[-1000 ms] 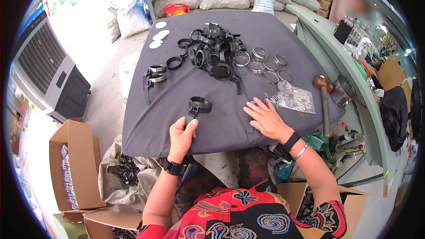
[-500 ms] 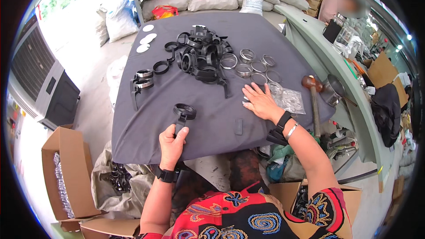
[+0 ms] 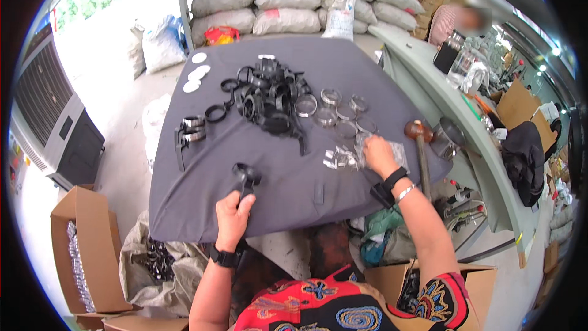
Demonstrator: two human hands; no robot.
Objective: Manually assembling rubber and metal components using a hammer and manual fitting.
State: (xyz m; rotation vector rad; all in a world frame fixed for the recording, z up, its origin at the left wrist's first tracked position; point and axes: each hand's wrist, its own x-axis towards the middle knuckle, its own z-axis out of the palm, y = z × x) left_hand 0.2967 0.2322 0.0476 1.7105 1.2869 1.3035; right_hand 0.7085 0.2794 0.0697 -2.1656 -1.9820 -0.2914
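Observation:
My left hand is closed around the handle of a black ring-shaped part, held over the near left of the table with its ring end up. On the right, my right hand has its fingers curled down onto a clear plastic bag; whatever they pinch is hidden. Beside those fingers lie several small silvery pieces. Just beyond are several metal rings. A heap of black ring-shaped parts fills the table's middle. Two black parts with metal rings in them lie at the left.
A mallet and a metal pan lie at the table's right. White discs are at the far left. An open carton and a sack of black parts stand left of my legs. A person is beyond the right-hand bench.
My right hand, spread flat before, has curled and shifted right onto the plastic bag, uncovering the small silvery pieces. The black part in my left hand has tilted. The whole view has shifted slightly.

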